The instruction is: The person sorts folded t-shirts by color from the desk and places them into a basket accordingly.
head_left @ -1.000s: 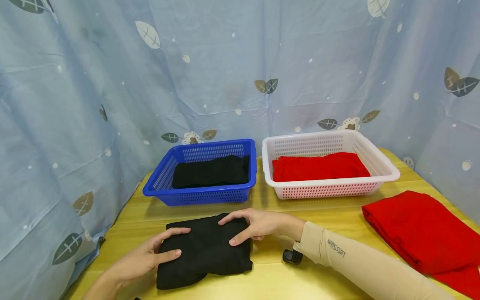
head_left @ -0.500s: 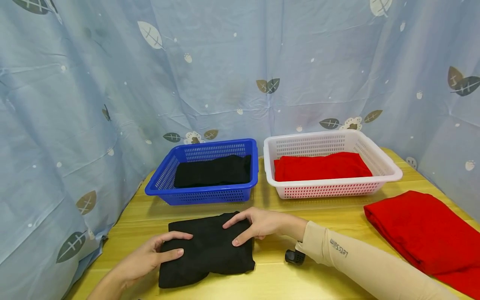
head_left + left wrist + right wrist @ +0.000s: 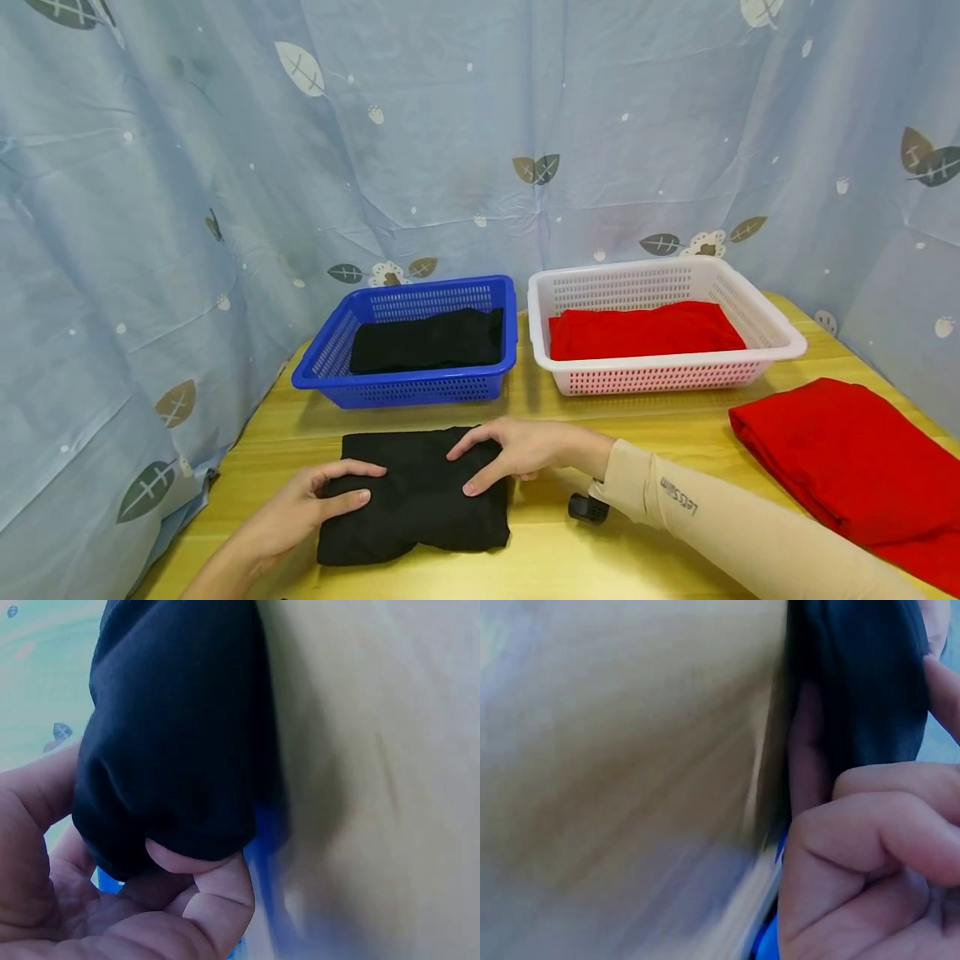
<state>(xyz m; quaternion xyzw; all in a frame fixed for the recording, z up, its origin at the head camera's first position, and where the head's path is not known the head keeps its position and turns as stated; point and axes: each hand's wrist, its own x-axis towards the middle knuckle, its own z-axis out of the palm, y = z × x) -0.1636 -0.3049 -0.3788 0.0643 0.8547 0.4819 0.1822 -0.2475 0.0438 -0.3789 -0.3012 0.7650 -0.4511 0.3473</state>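
**Cloth, black, folded [image 3: 420, 508]: one, held at both ends**

We list it on the worktop [image 3: 675, 433], nearer the left edge than the right, before the blue basket [image 3: 420, 392]; the worktop's near edge is out of view. Left hand [image 3: 322, 500]: pinches the cloth's left end, fingers tucked beneath. Right hand [image 3: 517, 450]: grips the right end, thumb above, a finger beneath. Risk, in our judgement: layers may slide apart or the middle sag, should the hands lift unevenly or catch only some folds. Condition: plain, soft rectangle, lightly rumpled, near edge dipping inward at the middle.
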